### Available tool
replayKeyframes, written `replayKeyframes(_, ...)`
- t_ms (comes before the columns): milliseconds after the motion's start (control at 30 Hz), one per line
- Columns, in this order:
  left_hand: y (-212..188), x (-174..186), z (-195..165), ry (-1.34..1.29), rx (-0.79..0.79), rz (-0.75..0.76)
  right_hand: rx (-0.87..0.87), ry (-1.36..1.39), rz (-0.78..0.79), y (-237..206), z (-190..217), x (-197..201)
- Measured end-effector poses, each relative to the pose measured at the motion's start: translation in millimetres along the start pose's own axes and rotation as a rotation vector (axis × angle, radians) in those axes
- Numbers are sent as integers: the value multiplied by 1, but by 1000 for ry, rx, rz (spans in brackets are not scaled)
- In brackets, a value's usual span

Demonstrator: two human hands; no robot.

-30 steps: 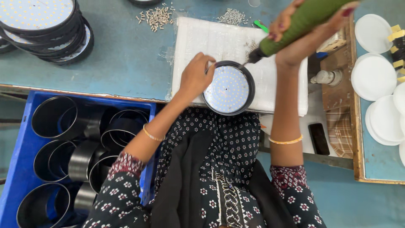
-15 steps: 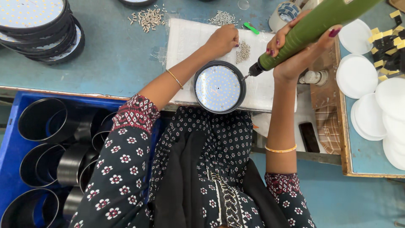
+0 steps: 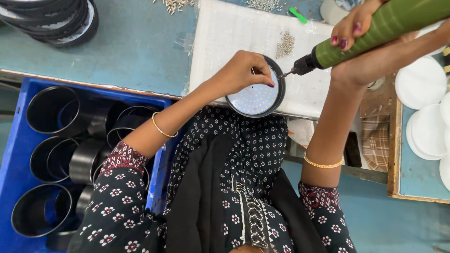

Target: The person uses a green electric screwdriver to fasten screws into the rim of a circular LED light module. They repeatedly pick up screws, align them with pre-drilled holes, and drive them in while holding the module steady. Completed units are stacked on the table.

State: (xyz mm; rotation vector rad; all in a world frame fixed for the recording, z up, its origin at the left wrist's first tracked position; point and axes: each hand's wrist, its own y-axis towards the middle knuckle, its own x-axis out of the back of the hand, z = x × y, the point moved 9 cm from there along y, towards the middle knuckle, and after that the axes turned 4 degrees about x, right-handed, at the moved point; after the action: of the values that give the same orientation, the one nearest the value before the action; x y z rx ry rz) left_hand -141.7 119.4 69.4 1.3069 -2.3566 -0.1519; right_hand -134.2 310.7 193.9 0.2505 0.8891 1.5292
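The screwdriver [image 3: 375, 28] is olive green, the round lamp housing [image 3: 257, 98] black with a white dotted face. The crate [image 3: 14, 140] is blue, the tabletop [image 3: 136, 47] teal, the discs [image 3: 422, 82] white.

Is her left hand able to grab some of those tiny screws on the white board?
Probably yes: the left hand rests on the round lamp, the screw pile lies just beyond, nothing between.

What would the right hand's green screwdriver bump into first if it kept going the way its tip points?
Probably the round black-rimmed light, right at its rim, where the left hand's fingertips sit. The green electric screwdriver in the right hand already nearly touches it.
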Motion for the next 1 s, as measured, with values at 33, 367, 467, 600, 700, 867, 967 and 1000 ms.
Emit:
replayKeyframes(33,-4,0,-5,-10,-14,-7,28,-52,29,1,2,-6)
replayKeyframes(367,-15,9,-31,43,-88,-41,-73,-18,17,-7,-2,-29)
replayKeyframes(467,-17,12,-35,91,-109,-57,-56,-41,42,-7,-2,-33)
replayKeyframes(600,-21,18,-33,111,-89,-62,-77,57,4,-8,-8,-36)
replayKeyframes(700,-31,25,-23,223,7,-90,-126,175,-51,-14,-24,-44)
replayKeyframes(867,-57,34,-20,411,-3,-154,-130,116,27,-37,-57,-81)
replayKeyframes(967,-70,33,-15,450,20,-144,-152,132,101,-49,-74,-96)
replayKeyframes(1000,-74,31,-15,461,8,-143,-163,134,130,-52,-78,-100)
